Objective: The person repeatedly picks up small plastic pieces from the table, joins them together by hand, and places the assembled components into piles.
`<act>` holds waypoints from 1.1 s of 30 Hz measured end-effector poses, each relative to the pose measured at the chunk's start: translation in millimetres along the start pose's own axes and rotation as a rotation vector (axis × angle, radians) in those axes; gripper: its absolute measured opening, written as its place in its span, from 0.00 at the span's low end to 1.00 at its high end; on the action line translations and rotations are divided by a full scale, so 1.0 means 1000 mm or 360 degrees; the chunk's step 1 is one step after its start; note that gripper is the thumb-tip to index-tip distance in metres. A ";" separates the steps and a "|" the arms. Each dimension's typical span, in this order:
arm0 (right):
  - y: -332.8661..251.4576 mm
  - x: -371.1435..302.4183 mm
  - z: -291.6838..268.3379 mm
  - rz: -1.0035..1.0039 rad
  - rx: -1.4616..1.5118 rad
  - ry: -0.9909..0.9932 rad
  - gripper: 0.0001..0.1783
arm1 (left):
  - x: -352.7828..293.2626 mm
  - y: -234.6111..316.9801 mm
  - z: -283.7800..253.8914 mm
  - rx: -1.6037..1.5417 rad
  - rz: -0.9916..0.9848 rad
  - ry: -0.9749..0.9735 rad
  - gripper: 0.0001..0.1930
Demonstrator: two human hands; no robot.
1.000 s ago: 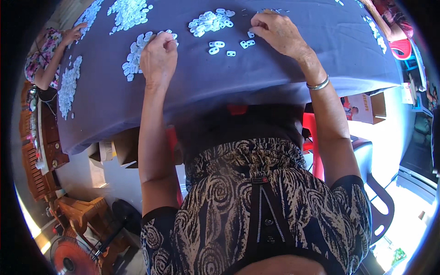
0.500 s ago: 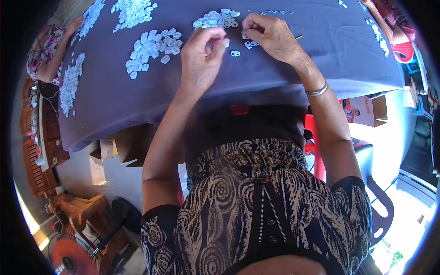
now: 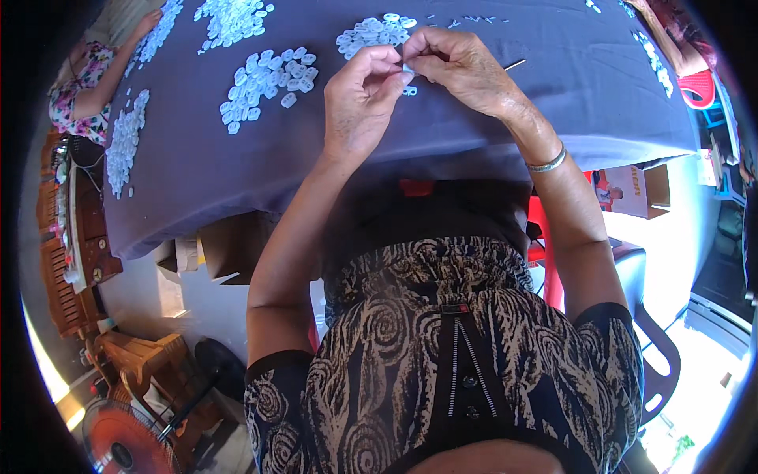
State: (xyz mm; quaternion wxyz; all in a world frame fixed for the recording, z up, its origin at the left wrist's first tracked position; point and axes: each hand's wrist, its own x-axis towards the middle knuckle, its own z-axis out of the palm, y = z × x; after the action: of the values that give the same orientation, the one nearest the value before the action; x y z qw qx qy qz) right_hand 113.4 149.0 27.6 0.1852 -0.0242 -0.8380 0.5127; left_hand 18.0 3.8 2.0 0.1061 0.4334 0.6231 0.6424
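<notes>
In front of me, both hands meet at the fingertips above the near part of the table. My left hand point(image 3: 357, 107) is closed in a pinch on a small white plastic piece point(image 3: 407, 70). The thumb and fingers of my right hand point(image 3: 466, 69) are pinched together against it; whatever sits between them is too small to make out. Just below the fingertips lies another white two-holed piece point(image 3: 410, 91), partly covered. Beyond my left hand is a small heap of white oval pieces point(image 3: 371, 36). A looser heap of the same kind point(image 3: 264, 83) spreads to its left.
A dark grey cloth point(image 3: 197, 166) covers the table. More white pieces lie in heaps at the far left point(image 3: 233, 22) and left edge point(image 3: 126, 146). A thin stick point(image 3: 515, 64) and tiny slivers point(image 3: 478, 19) lie to the right. Other people's arms show at both sides.
My right hand has moved left and my left hand slightly right, so their fingertips now meet. The few pieces under my right hand are now hidden.
</notes>
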 end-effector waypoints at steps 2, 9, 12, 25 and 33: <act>-0.002 0.000 0.001 -0.0030 -0.0029 0.0001 0.05 | 0.000 0.002 -0.002 -0.0100 -0.0109 -0.0035 0.12; -0.007 0.000 -0.009 0.0064 0.0157 -0.0138 0.08 | 0.003 0.009 -0.005 -0.0731 -0.0477 -0.0139 0.11; -0.013 -0.002 -0.012 -0.0143 0.0183 -0.0223 0.08 | 0.004 0.011 -0.011 -0.0986 -0.0669 -0.0258 0.10; -0.006 -0.001 -0.004 -0.0030 0.0189 -0.0043 0.08 | 0.008 0.011 -0.020 -0.1216 -0.0802 -0.0270 0.08; 0.000 0.000 -0.002 -0.0115 0.0020 0.0064 0.08 | 0.006 0.016 -0.010 -0.0377 -0.0224 -0.0076 0.12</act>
State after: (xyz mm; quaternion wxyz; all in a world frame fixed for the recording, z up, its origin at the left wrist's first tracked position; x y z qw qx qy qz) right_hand 113.5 150.5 28.1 0.2207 -0.0030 -0.8312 0.5103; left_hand 14.1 -2.7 20.0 0.2162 0.3883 0.5690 0.6919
